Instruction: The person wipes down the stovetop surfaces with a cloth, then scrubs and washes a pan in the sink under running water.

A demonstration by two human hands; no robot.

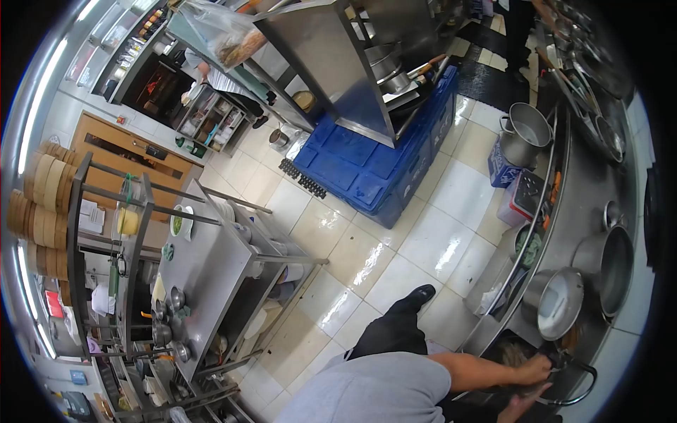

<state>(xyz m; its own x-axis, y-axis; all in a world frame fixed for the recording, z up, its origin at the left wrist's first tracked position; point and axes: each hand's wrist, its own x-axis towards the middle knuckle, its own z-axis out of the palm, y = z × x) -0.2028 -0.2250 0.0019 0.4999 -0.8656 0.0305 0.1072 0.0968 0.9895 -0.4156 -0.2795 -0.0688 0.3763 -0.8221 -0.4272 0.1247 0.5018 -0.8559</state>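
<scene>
At the lower right, my left hand (534,370) is closed at the end of my outstretched arm, over the metal counter. What it grips is hidden by the fingers. Just below it is my right hand (520,407), partly cut off by my body, its visible fingers stretched out under the left hand. A curved black handle (585,390) of a dark vessel lies beside both hands. Close above them a metal pan (560,303) with a pale inside stands tilted, next to a large deep pot (608,271).
A blue lidded bin (352,162) stands on the tiled floor, with metalware on top. A steel pot (527,130) sits on a blue box near the counter. Left is a steel worktable (211,264) with small metal bowls. Stacked bamboo steamers (49,183) and other people are farther off.
</scene>
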